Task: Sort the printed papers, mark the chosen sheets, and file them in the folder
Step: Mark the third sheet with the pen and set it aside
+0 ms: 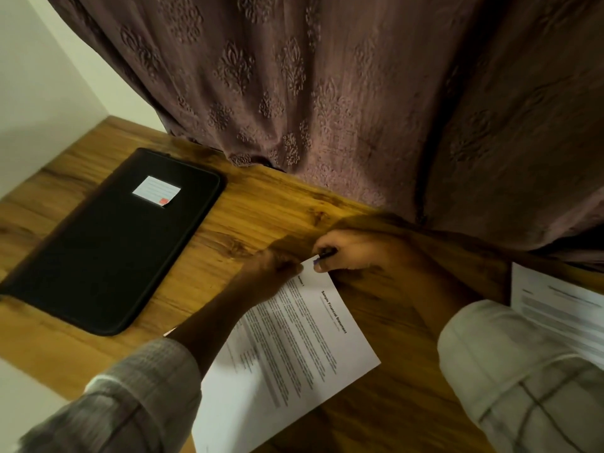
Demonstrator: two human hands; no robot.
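While the left hand [274, 266] steadies the sheet [294, 348] on the table [261, 210], its blurred fingers unreadable, the right hand [356, 253] grips a pen [327, 255] at the sheet's far corner: marking, I judge. Next, the closed folder [114, 250] at left needs opening.

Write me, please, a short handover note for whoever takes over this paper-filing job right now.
Left hand: on the top corner of the centre sheet; too blurred to tell if it pinches or presses.
Right hand: grips the pen, tip at that same corner.
Folder: black, closed, flat on the desk to the left.
Other papers: at the right edge.
Done: one sheet laid out for marking.
Left: finish the mark, sort the rest, open the folder, file.
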